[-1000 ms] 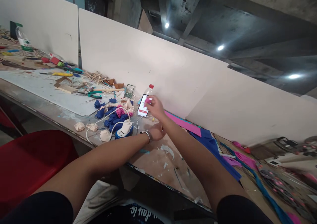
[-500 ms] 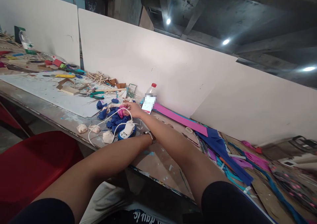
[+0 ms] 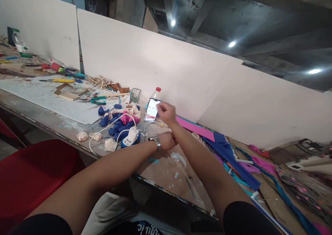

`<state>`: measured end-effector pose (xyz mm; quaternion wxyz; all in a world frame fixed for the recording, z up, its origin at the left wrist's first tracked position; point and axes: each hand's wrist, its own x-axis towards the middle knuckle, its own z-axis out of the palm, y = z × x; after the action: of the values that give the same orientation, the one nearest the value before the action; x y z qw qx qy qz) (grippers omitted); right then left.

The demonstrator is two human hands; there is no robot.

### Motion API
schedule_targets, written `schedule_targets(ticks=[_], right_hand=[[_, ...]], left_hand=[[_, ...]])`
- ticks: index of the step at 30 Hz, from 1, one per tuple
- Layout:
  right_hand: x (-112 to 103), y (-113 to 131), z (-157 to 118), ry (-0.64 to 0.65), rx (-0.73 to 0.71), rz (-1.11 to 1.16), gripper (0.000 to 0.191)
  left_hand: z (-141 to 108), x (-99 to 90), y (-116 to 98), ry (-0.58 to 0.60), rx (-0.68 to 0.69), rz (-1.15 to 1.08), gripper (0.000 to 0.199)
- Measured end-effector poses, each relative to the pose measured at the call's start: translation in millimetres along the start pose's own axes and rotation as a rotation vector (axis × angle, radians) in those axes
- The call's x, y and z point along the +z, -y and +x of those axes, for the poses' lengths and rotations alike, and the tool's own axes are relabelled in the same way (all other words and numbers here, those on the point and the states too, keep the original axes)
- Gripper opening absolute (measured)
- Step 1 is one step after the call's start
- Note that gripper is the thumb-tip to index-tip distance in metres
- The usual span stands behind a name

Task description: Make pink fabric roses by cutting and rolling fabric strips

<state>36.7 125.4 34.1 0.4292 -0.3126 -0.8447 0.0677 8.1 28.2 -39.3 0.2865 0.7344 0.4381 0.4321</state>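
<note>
My right hand [image 3: 167,113] is raised over the right edge of a phone [image 3: 153,107] that leans on a clear bottle with a red cap [image 3: 158,89]. Its fingers are curled in, and nothing shows in them. Lower down, my left hand [image 3: 166,140], with a metal watch at the wrist, is near the tabletop. My right forearm crosses in front of its fingers and hides them. Left of both hands lie pink [image 3: 127,118], dark blue [image 3: 119,128] and cream crumpled fabric rosettes [image 3: 135,111]. Beside them is a blue-and-white power strip [image 3: 130,138] with its white cord.
A white board [image 3: 85,114] on the left carries green-handled pliers [image 3: 98,99], a yellow cutter [image 3: 62,80] and wood scraps. To the right lie a pink strip [image 3: 197,129], dark blue strips [image 3: 233,162] and other coloured pieces. A white partition [image 3: 160,62] stands behind; a red chair [image 3: 41,172] is at left.
My right hand has moved off the pink rosette, up and right toward the phone. A cream rosette shows where it was. More of my left hand and its watch is visible.
</note>
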Motion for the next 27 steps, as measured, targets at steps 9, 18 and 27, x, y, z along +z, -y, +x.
schedule_targets(ticks=[9, 18, 27], right_hand=[[-93.1, -128.6, -64.5, 0.266, 0.426, -0.553, 0.021], [-99.7, -140.7, -51.2, 0.315, 0.489, -0.528, 0.023], [-189.6, -98.4, -11.8, -0.153, 0.539, -0.228, 0.036]], left_hand=[[-0.2, -4.2, -4.5, 0.189, 0.079, 0.194, 0.025], [-0.8, -3.7, -5.5, 0.186, 0.072, 0.214, 0.026], [-1.6, -3.1, -3.6, 0.154, 0.033, 0.131, 0.034]])
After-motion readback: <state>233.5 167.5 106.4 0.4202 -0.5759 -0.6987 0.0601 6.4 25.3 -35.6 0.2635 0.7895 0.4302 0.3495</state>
